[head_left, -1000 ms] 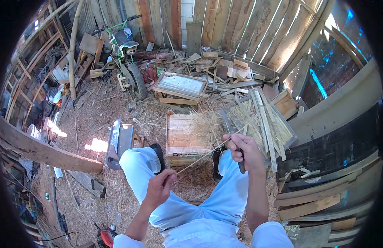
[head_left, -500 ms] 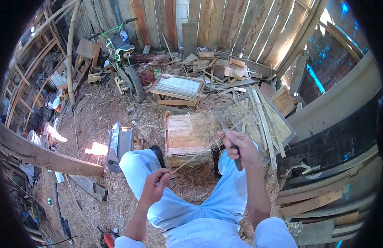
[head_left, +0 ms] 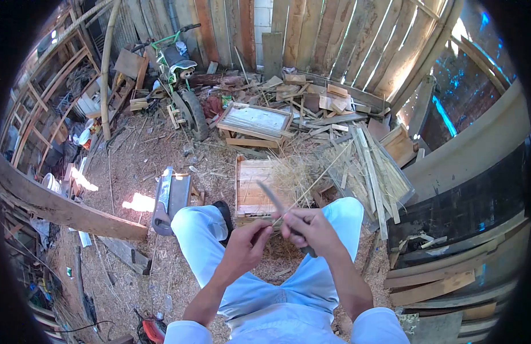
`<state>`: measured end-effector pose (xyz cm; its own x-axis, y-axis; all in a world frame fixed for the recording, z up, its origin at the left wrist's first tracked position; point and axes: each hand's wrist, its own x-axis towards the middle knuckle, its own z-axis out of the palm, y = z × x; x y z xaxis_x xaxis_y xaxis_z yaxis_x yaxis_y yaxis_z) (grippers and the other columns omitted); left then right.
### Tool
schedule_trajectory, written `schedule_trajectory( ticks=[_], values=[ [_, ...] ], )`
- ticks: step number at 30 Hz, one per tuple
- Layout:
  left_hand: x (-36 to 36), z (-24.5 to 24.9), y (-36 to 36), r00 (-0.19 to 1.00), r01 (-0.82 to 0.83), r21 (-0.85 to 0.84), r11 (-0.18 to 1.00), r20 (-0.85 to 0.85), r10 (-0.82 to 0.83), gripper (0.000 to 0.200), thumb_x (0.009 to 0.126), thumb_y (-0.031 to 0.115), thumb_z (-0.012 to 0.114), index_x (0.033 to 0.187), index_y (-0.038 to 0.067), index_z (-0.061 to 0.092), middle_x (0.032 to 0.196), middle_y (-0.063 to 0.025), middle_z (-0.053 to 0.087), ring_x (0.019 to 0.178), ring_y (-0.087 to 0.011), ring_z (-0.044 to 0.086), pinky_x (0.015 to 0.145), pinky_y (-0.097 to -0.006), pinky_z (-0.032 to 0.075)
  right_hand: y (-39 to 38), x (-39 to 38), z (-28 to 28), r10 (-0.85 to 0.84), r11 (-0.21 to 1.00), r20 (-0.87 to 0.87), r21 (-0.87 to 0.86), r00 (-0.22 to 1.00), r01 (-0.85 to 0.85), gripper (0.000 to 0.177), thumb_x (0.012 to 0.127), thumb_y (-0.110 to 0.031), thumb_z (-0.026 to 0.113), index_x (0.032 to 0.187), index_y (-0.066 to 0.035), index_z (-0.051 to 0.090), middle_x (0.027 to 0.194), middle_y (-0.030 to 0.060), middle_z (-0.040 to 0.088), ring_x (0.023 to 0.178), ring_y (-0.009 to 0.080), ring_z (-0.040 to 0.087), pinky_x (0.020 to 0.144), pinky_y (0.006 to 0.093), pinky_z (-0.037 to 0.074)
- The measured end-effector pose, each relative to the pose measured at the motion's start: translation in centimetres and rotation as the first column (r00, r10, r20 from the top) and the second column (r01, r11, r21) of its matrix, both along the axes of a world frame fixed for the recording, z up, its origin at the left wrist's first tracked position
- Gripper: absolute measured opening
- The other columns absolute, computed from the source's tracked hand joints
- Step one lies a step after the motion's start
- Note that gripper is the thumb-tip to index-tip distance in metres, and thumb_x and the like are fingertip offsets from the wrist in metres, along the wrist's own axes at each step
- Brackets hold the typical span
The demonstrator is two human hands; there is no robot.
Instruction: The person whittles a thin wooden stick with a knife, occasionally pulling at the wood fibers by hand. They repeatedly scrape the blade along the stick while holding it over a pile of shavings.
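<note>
A knife (head_left: 269,195) is in my right hand (head_left: 309,230), its blade pointing up and to the left and its handle under my fingers. A long thin strip (head_left: 323,178) runs from between my hands up to the right, passing by the right hand's fingers. My left hand (head_left: 246,247) pinches the strip's lower end, close beside the right hand. Both hands are above the gap between my knees. Beyond them lies a wooden box (head_left: 257,178) with fine shavings (head_left: 291,178) heaped over its right side.
A hand saw (head_left: 162,200) rests on a small bench at the left. A framed tray (head_left: 255,121), a motorbike (head_left: 182,86) and scrap wood (head_left: 334,100) stand farther back. Long slats (head_left: 370,172) lie at the right. A beam (head_left: 70,212) crosses the left side.
My hands have come together, the right one moving left and down with the knife, the left one moving right. The view has shifted slightly.
</note>
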<state>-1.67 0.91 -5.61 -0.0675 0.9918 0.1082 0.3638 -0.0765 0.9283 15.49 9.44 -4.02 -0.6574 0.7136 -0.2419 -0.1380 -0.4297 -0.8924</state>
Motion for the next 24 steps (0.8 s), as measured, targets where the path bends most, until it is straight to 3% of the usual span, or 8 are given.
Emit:
schedule_trajectory(
  ticks=[3, 6, 12, 18, 20, 24],
  values=[
    [0.5, 0.2, -0.2, 0.998, -0.06, 0.06, 0.996, -0.024, 0.061, 0.01, 0.088, 0.008, 0.057, 0.093, 0.0, 0.06, 0.063, -0.002, 0.053, 0.055, -0.0074, 0.044, 0.049, -0.025, 0.036, 0.0, 0.7, 0.2, 0.028, 0.996, -0.075, -0.088, 0.997, -0.035, 0.03, 0.094, -0.017, 0.05, 0.112, 0.007, 0.055, 0.069, 0.0029, 0.055, 0.046, 0.0033, 0.039, 0.039, 0.0173, 0.028],
    [0.4, 1.0, -0.8, 0.998, -0.059, 0.003, 0.998, -0.029, 0.059, 0.009, 0.088, 0.008, 0.058, 0.091, 0.0, 0.06, 0.062, -0.0043, 0.053, 0.054, -0.0079, 0.044, 0.049, -0.0254, 0.036, 0.9, 1.6, 0.6, 0.037, 0.999, -0.008, -0.035, 0.999, -0.038, 0.032, 0.094, -0.017, 0.051, 0.113, 0.008, 0.055, 0.069, 0.0032, 0.055, 0.045, 0.0034, 0.04, 0.039, 0.0171, 0.029],
    [1.2, 1.8, -0.7, 0.993, -0.094, 0.085, 0.992, -0.067, 0.1, 0.011, 0.088, 0.01, 0.058, 0.09, 0.0, 0.06, 0.057, -0.0058, 0.052, 0.051, -0.0081, 0.042, 0.047, -0.026, 0.035, 0.8, 1.6, 1.6, -0.02, 1.0, -0.007, -0.021, 1.0, 0.02, 0.033, 0.092, -0.018, 0.054, 0.112, 0.008, 0.055, 0.069, 0.0033, 0.056, 0.046, 0.0031, 0.043, 0.038, 0.0168, 0.03],
    [1.3, 2.1, -1.1, 0.994, -0.111, -0.023, 0.994, -0.013, 0.111, 0.013, 0.088, 0.012, 0.058, 0.088, -0.001, 0.06, 0.054, -0.0036, 0.048, 0.049, -0.0076, 0.039, 0.045, -0.0259, 0.031, 1.8, 2.3, 0.8, -0.064, 0.997, -0.009, -0.044, 0.998, 0.064, 0.028, 0.094, -0.017, 0.05, 0.109, 0.006, 0.057, 0.069, 0.0012, 0.053, 0.048, 0.0027, 0.04, 0.039, 0.0165, 0.028],
    [0.9, 2.2, -1.5, 0.996, -0.084, -0.109, 0.99, 0.015, 0.086, 0.013, 0.088, 0.012, 0.058, 0.088, -0.001, 0.06, 0.054, -0.003, 0.048, 0.049, -0.0068, 0.038, 0.045, -0.025, 0.03, 3.1, 3.3, 0.8, -0.202, 0.979, -0.031, -0.007, 0.979, 0.202, 0.028, 0.094, -0.018, 0.051, 0.105, 0.007, 0.056, 0.069, 0.0008, 0.052, 0.044, 0.0027, 0.036, 0.036, 0.0162, 0.026],
    [0.7, 0.9, -1.8, 0.998, -0.066, -0.061, 0.996, -0.027, 0.065, 0.013, 0.089, 0.012, 0.057, 0.087, 0.0, 0.06, 0.055, -0.0022, 0.049, 0.05, -0.0057, 0.039, 0.045, -0.024, 0.031, 3.1, 3.4, 1.4, -0.16, 0.987, -0.032, -0.011, 0.987, 0.16, 0.029, 0.093, -0.019, 0.052, 0.106, 0.007, 0.054, 0.068, 0.0005, 0.05, 0.046, 0.0026, 0.038, 0.037, 0.0155, 0.027]
  ],
)
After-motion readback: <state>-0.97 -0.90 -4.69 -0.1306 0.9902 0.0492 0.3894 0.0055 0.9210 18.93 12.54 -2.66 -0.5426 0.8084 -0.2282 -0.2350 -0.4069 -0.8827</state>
